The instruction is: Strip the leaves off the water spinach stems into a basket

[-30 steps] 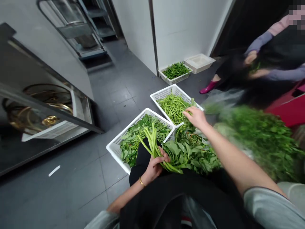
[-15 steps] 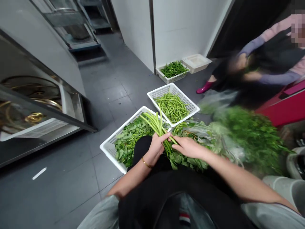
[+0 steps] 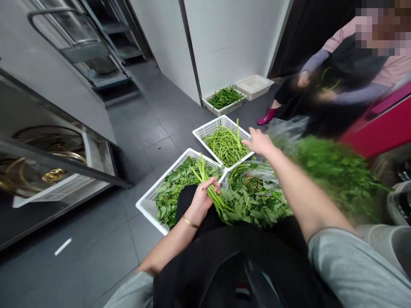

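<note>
My left hand [image 3: 202,200] grips a bunch of pale green vegetable stems [image 3: 208,188] over my dark lap. My right hand [image 3: 261,142] is open, with fingers spread, just above the rim of a white plastic basket [image 3: 205,131] heaped with cut green stems. It holds nothing. Below the bunch, a second white basket [image 3: 149,204] is filled with green leaves. A pile of leafy stems [image 3: 253,201] lies on a clear plastic bag right of it. A larger, blurred mass of greens [image 3: 334,171] fills the right side.
A co-worker's hands [image 3: 303,79] work greens at the upper right, beside a red cabinet [image 3: 379,124]. A small crate of stems [image 3: 223,99] and a white tray [image 3: 253,87] stand by the wall. Steel kitchen equipment [image 3: 58,167] lines the left of the grey tiled floor.
My right hand has let go of the stem bunch and moved up and away, towards the stem basket. My left hand still grips the bunch.
</note>
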Demonstrator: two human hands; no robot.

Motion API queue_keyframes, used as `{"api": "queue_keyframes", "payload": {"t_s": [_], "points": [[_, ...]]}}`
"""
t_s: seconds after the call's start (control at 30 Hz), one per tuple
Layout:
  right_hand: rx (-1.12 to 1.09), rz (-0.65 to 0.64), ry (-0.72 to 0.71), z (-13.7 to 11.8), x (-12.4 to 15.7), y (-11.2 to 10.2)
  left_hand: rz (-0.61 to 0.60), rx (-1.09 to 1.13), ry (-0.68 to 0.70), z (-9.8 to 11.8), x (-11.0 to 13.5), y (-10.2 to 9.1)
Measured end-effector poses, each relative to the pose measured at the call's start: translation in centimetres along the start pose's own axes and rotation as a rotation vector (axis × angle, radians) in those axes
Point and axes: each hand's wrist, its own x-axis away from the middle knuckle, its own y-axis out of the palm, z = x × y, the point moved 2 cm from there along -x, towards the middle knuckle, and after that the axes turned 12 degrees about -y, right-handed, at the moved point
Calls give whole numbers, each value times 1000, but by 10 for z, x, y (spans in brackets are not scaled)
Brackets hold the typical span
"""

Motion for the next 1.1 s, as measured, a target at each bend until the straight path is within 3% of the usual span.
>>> {"api": "queue_keyframes", "payload": {"t_s": [0.1,0.23,0.33,0.4,0.53,0.6,0.67,0.8,0.83,0.9,0.97,1.0,1.03,1.1], "points": [[-84,6,-86,-16,22,10,-26,37,-6,19,-2,13],[-233,-252,-319,-28,105,79,-50,77,4,37,-6,26],[-258,-210,-234,-19,145,106,-100,86,1,40,-4,30],[-329,-137,-214,-10,158,96,-129,42,-41,37,0,31],[-401,44,-245,8,177,42,-156,-140,-88,26,11,35],[-407,223,-163,18,186,24,-173,-257,-64,20,16,42],[-501,336,-61,27,193,23,-188,-339,-45,17,18,50],[-920,127,15,38,199,38,-129,-349,-47,20,15,59],[-993,133,36,41,201,36,-102,-331,-54,23,14,58],[-1026,334,94,47,211,22,-79,-278,-70,29,11,56],[-896,567,141,48,225,3,-93,-225,-74,33,9,53],[-807,604,142,45,232,-4,-104,-210,-72,35,8,51],[-726,567,113,40,238,-9,-112,-203,-70,37,8,50],[-617,328,-39,23,245,-10,-115,-200,-64,39,6,47]]}}
